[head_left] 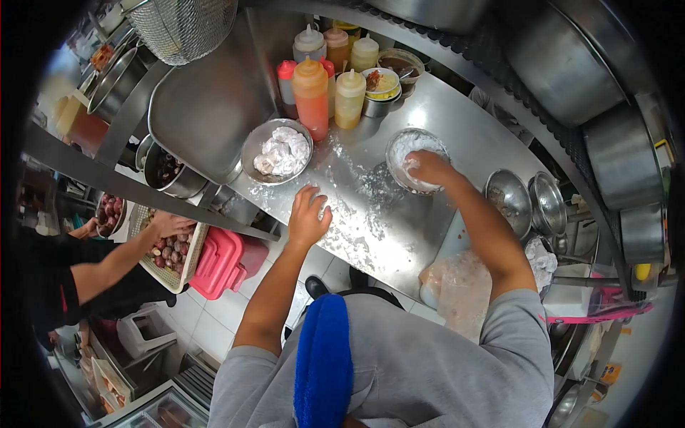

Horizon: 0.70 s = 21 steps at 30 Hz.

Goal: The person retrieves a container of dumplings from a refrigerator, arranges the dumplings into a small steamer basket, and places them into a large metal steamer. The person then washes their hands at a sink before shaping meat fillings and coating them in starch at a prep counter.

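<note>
My right hand [426,168] reaches into a metal bowl [397,177] of white flour-like powder [408,145]. Its fingers are curled together in the powder; what they hold, if anything, is hidden. Over the floury steel table, my left hand [310,216] hangs with its fingers apart and nothing in them. Just beyond it, a second metal bowl [251,167] holds pale pieces coated in white powder [284,152], which look like raw meat.
Squeeze bottles [311,96] and small containers [380,85] stand at the table's back. Stacked metal bowls [509,192] and a plastic bag [464,285] lie right. A shelf with pots [564,60] overhangs. At left, another person's hand [171,224] touches a basket of onions [187,264].
</note>
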Motion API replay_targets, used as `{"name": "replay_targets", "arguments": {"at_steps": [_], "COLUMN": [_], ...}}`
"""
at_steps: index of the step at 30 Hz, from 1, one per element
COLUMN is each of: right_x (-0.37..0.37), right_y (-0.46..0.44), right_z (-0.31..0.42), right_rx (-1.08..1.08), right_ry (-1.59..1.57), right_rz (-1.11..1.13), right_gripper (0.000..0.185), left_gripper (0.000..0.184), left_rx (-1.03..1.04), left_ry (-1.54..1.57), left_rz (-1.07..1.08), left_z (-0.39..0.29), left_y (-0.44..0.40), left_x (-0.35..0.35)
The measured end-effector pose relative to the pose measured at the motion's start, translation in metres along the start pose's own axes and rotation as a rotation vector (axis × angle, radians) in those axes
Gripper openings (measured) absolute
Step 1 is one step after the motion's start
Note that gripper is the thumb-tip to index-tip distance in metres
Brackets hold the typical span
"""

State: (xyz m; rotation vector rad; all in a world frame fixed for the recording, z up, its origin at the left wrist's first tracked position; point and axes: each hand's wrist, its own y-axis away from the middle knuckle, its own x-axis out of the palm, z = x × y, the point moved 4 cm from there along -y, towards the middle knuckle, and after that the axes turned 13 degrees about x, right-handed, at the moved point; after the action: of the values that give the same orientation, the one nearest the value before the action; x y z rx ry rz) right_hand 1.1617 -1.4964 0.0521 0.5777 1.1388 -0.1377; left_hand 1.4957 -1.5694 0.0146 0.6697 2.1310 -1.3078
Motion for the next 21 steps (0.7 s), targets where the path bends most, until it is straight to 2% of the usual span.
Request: {"name": "replay_targets", "arguments": {"at_steps": [1,2,3,5,7,9,13,15,19,21], "right_x": [-0.003,-0.006,-0.010,-0.026,-0.024,-0.016,-0.004,-0.006,-0.031,-0.037], "right_y": [-0.003,0.000,0.000,-0.005,-0.017,-0.024,-0.026,-0.024,-0.018,-0.006], "right_z": [-0.002,-0.005,-0.006,-0.005,-0.015,-0.021,-0.012,-0.011,-0.005,0.001], "right_rx": [0.021,0.037,0.037,0.039,0.039,-0.119,-0.037,0.247,0.150,0.180], "right_ry": [-0.074,-0.158,-0.157,0.046,0.087,0.067,0.035,-0.158,-0.133,-0.170], "right_rz": [0.064,0.080,0.081,-0.083,-0.129,-0.361,-0.408,-0.144,-0.157,-0.036], "right_gripper": [0.046,0.034,0.034,0.033,0.032,0.031,0.033,0.031,0.029,0.034], "left_gripper": [0.022,0.023,0.023,0.023,0.023,0.023,0.022,0.022,0.022,0.022], "left_rx": [0.009,0.020,0.019,0.003,0.003,0.008,0.005,0.000,-0.002,-0.017], "left_ry": [-0.002,-0.005,-0.004,0.006,0.001,-0.005,-0.022,-0.023,-0.022,-0.020], "left_rz": [-0.003,-0.006,-0.008,0.000,-0.001,0.001,-0.001,0.002,0.004,0.002], "left_z": [0.000,-0.001,-0.001,0.000,-0.001,-0.001,0.000,0.000,0.000,0.000], "left_y": [0.000,0.000,0.000,0.000,0.000,0.000,0.000,0.001,0.000,0.002], "left_x": [0.000,0.000,0.000,0.001,0.000,0.000,0.001,0.002,0.001,0.001]}}
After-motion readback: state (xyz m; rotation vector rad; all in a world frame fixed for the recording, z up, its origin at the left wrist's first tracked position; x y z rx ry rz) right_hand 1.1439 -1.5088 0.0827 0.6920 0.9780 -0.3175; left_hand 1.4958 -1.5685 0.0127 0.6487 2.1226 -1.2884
